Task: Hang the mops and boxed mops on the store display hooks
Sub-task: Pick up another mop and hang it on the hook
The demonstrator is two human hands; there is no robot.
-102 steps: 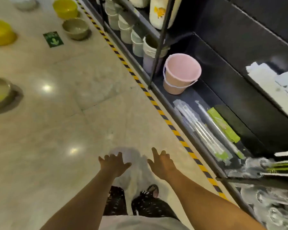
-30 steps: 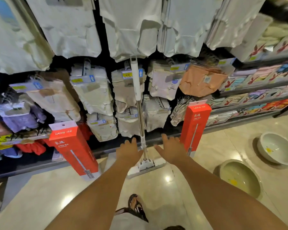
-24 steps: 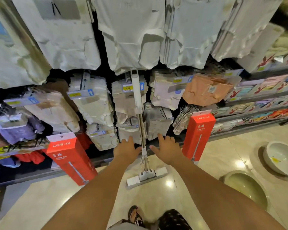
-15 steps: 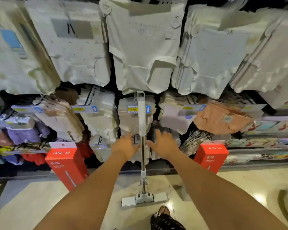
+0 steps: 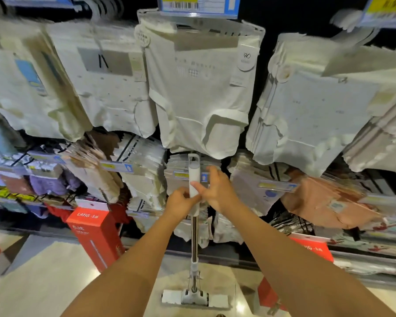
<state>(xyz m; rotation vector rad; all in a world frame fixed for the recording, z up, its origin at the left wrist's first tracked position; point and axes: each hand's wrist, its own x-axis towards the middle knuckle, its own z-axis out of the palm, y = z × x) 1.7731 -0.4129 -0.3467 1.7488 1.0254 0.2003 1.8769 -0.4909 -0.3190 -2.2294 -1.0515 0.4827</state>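
Observation:
A white flat mop [image 5: 194, 236] stands upright against the display, its head [image 5: 194, 298] on the floor and its white handle top [image 5: 194, 170] in front of hanging packets. My left hand [image 5: 181, 202] grips the handle just below the white grip. My right hand [image 5: 215, 191] wraps the handle from the right, its thumb across the white grip. A red boxed mop [image 5: 94, 232] leans on the shelf at the left. Another red boxed mop [image 5: 311, 248] stands at the right, partly hidden by my right arm.
Rows of packaged white garments [image 5: 199, 88] hang on display hooks above, with smaller packets [image 5: 142, 170] and price tags [image 5: 117, 167] below. A low dark shelf edge [image 5: 238, 259] runs along the glossy beige floor [image 5: 44, 282].
The view has risen and moved closer to the display. Both hands, which were apart on either side of the mop handle, have closed onto it near its top.

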